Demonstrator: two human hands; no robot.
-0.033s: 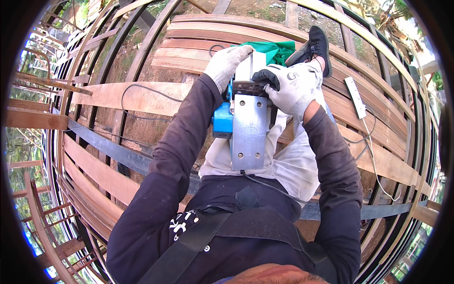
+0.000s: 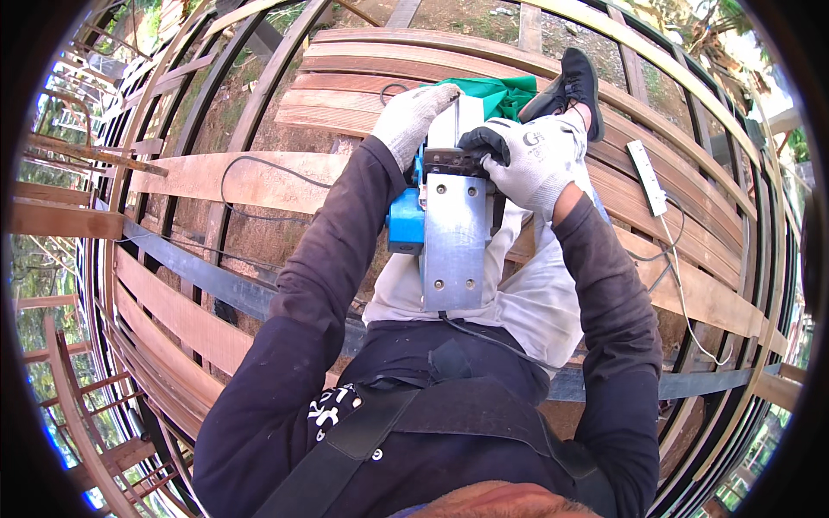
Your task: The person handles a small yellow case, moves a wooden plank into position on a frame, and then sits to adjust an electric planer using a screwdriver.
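Note:
A blue electric hand planer [image 2: 455, 250] rests upside down on my lap, its flat metal sole facing up. My left hand [image 2: 413, 121], in a pale knit glove, is closed around the planer's far end from the left side. In a white glove with dark fingertips, my right hand [image 2: 528, 160] bends in from the right. Its thumb and fingers pinch together at the right end of the dark cutter drum [image 2: 451, 161], in the gap between the two sole plates. Whatever lies between those fingertips is hidden.
Reddish wooden planks [image 2: 380, 62] lie across dark metal beams over bare soil. A green cloth [image 2: 501, 95] sits beyond the planer, beside my shoe [image 2: 580, 82]. To the right lies a white power strip [image 2: 646, 177] with its cord. A dark cable [image 2: 226, 186] loops on the left.

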